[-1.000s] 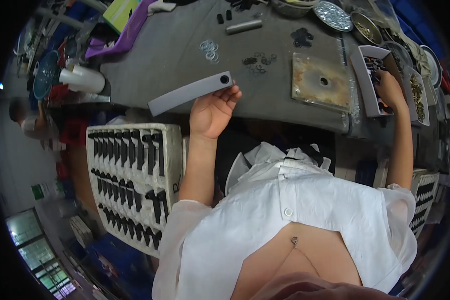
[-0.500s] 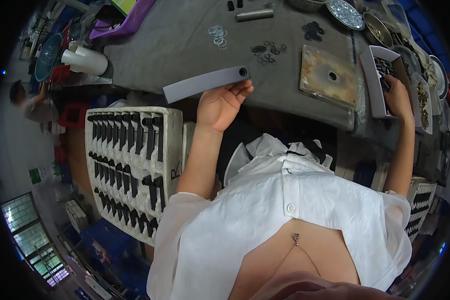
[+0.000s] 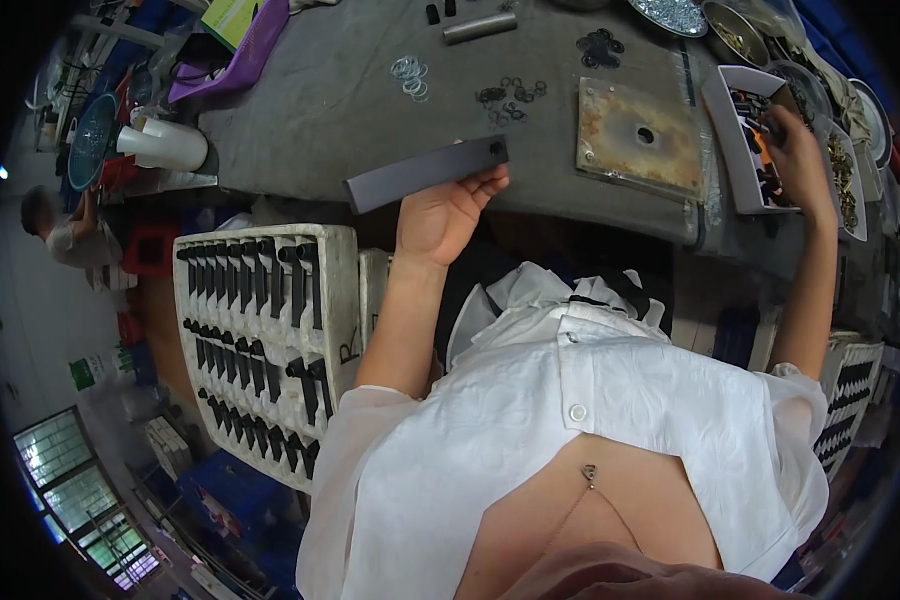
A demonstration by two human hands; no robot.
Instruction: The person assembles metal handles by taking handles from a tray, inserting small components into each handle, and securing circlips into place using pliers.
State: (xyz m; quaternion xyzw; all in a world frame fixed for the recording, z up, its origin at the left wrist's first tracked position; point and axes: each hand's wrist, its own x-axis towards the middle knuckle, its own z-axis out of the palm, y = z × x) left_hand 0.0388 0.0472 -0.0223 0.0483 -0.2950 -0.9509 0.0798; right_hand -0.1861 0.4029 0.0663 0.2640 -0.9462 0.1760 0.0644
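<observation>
at the grey bench (image 3: 300, 130), the long bar (image 3: 420, 176) is held in the left hand (image 3: 442, 218) by bent fingers, darker now (tipped, perhaps). in the white box (image 3: 727, 140), the right hand (image 3: 804, 165) has been moved farther back; small parts (image 3: 753, 106) seem still looked through, any pinch cannot be told.

Bare stretch of gray table (image 3: 300, 125) left wide passage between purple tray (image 3: 255, 55) and pale rings (image 3: 410, 78). Dark bar (image 3: 425, 172) in left hand (image 3: 440, 220) barred low crossing at near edge; loose black rings (image 3: 510, 98) lay just beyond. Lane ran between bar and flat metal plate (image 3: 640, 140). Only narrow strip separated plate from white box (image 3: 727, 135). Box walls hemmed right hand's (image 3: 798, 160) fingers, top open; brass parts (image 3: 842, 180) crowded right side. Foam rack (image 3: 340, 290) blocked space left of left forearm.
</observation>
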